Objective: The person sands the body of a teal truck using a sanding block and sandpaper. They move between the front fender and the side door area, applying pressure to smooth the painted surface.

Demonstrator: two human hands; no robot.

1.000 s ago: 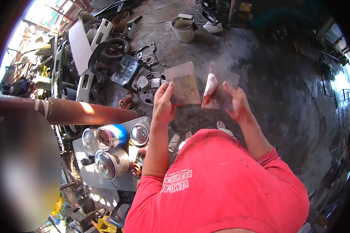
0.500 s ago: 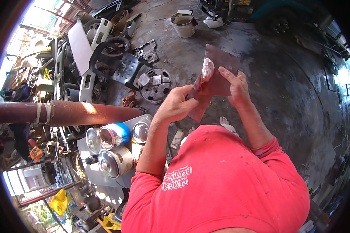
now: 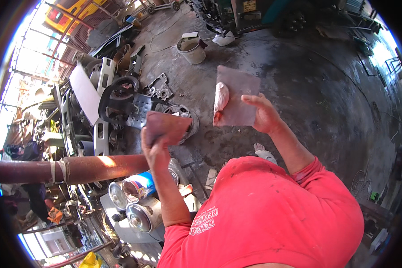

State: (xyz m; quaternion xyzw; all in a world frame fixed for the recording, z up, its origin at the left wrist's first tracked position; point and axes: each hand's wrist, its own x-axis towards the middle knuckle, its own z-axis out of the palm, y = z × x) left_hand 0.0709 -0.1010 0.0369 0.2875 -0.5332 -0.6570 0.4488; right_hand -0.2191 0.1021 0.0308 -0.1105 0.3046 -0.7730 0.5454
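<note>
My right hand grips the edge of a flat, dull reddish-brown board, its thumb lying on top. Along the board's left side sits an elongated lump of whitish putty, with a small red dab of paste at its lower end. Off to the left, my left hand is closed round a thin reddish-brown spreader, held apart from the board. Its fingers are partly hidden behind the wrist and the spreader.
A brown pipe runs in from the left, close to my left forearm. Below it, a blue-labelled can and other lidded cans stand on a grey surface. Farther off are a pail, a wheel rim and a white panel.
My left hand has drawn the spreader away from the board, leftward and down. The right hand with the board has shifted slightly left and down. The view has turned, too.
</note>
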